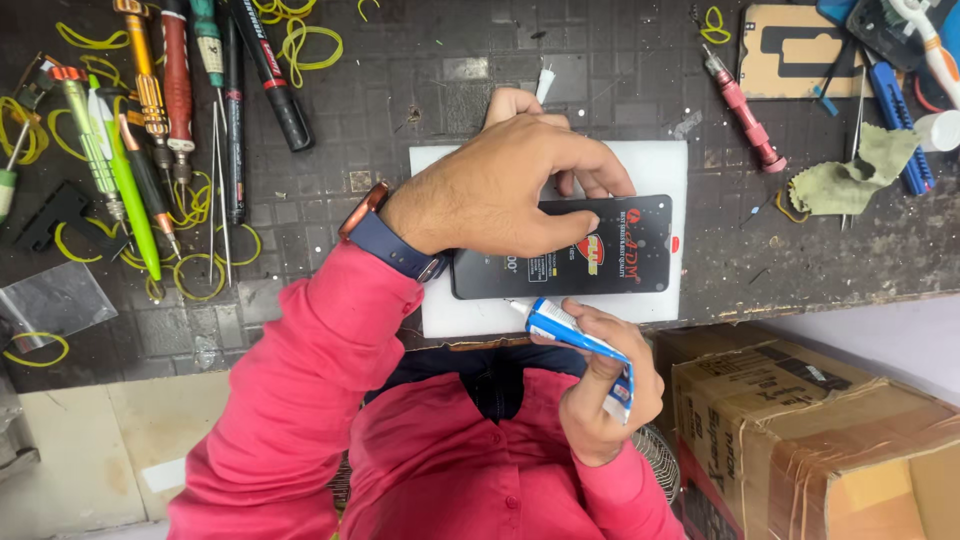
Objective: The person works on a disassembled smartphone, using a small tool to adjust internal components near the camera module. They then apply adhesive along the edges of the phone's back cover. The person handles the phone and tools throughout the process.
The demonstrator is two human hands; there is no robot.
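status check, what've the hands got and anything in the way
Left hand pressing down on black phone screen, which lies on white pad. Right hand holds blue-white glue tube, nozzle at screen's near edge. Nothing between them.

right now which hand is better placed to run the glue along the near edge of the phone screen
Probably the right hand: it already grips the blue and white glue tube, nozzle pointing at the near edge of the black phone screen. The left hand lies flat on the screen, pressing it onto the white pad.

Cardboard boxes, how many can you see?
1. The taped brown cardboard box sits at the lower right, below the workbench edge, beside the right hand holding a glue tube. Others may be out of view.
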